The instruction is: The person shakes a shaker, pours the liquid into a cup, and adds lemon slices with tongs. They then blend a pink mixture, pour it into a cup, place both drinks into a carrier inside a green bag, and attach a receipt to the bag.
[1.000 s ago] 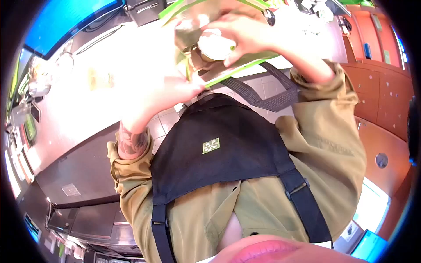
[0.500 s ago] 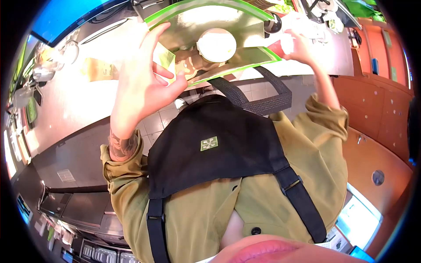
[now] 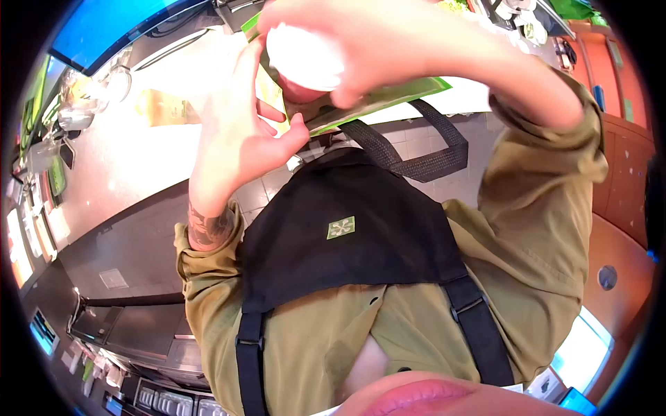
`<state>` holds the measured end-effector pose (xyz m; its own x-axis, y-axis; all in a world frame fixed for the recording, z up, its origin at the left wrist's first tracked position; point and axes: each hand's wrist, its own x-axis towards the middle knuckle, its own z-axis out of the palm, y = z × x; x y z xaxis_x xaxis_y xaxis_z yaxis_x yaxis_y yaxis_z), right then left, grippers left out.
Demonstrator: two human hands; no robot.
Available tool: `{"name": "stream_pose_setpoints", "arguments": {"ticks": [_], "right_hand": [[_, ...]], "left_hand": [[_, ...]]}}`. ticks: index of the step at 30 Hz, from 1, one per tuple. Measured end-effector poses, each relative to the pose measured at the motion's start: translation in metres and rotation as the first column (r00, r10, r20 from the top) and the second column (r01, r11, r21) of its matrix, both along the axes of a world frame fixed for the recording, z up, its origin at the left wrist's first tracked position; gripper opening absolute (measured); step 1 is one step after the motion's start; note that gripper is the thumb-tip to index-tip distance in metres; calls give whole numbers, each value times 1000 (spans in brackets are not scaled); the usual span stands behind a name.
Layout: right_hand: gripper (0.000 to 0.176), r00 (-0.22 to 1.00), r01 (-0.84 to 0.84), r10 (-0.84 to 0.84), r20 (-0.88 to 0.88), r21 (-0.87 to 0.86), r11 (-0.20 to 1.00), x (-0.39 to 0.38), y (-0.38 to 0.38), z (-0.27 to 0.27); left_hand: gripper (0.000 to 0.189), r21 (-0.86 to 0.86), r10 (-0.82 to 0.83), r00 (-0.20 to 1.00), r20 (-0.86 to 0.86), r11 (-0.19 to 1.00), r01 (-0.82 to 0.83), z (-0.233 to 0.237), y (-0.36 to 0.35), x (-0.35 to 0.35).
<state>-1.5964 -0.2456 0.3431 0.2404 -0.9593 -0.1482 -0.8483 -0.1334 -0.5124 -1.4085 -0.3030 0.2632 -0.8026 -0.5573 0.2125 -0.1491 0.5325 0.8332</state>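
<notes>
The right hand (image 3: 388,48) has its fingers closed around a white-lidded cup (image 3: 305,57) above the green-edged bag (image 3: 395,96); the left hand (image 3: 232,139), fingers spread open, seems to steady the bag's edge

The white round cup (image 3: 305,57) sits over the mouth of the green-rimmed brown bag (image 3: 392,96), with the right hand (image 3: 368,38) on top of it. The left hand (image 3: 236,132) lies against the bag's left side. A black woven strap (image 3: 423,156) hangs just below the bag. The pale counter (image 3: 125,173) stretches to the bag's left.
</notes>
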Motion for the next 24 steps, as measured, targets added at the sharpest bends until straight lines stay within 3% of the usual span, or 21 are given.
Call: {"name": "stream_pose_setpoints", "arguments": {"ticks": [1, 2, 3, 4, 9, 12, 16, 19, 20, 23, 24], "right_hand": [[81, 992, -33, 37, -124, 38, 999, 4, -8, -18], [80, 996, -13, 18, -92, 51, 999, 7, -12, -39], [75, 992, -86, 73, -102, -127, 988, 3, -13, -74], [73, 975, -17, 28, -219, 50, 999, 12, -18, -81], [58, 964, 40, 8, -266, 176, 984, 35, -23, -137], [57, 962, 98, -32, -272, 230, 968, 40, -25, -154], [60, 936, 239, -160, -313, 231, 943, 54, -23, -156], [66, 922, 150, -29, -386, 288, 946, 49, -25, -142], [74, 920, 127, -27, -392, 232, 964, 45, -23, -134], [63, 877, 179, 18, -481, 361, 915, 19, -17, -94], [51, 856, 194, -15, -517, 294, 936, 7, -10, -98]], "left_hand": [[79, -13, 3, 1000, -13, 1000, -3, -3, -2, 0], [82, 41, 40, 997, 59, 998, -43, -1, -3, 1], [82, 43, 34, 997, 62, 998, -36, 1, -2, 1], [83, 45, 27, 997, 67, 999, -30, 4, 1, 0], [86, -66, -2, 1000, -20, 998, 1, -10, -3, 1], [86, -20, 1, 997, -73, 1000, -3, -13, -4, 2], [85, -19, -15, 999, -29, 1000, 15, -9, -5, 1], [84, -14, -1, 1000, 17, 1000, 1, -5, -5, 2], [83, -23, 2, 1000, 6, 1000, -2, -5, -5, 1], [82, -24, -4, 998, 58, 1000, 5, -4, -9, 3], [83, -3, -5, 994, 111, 1000, 5, 0, -10, 4]]}}
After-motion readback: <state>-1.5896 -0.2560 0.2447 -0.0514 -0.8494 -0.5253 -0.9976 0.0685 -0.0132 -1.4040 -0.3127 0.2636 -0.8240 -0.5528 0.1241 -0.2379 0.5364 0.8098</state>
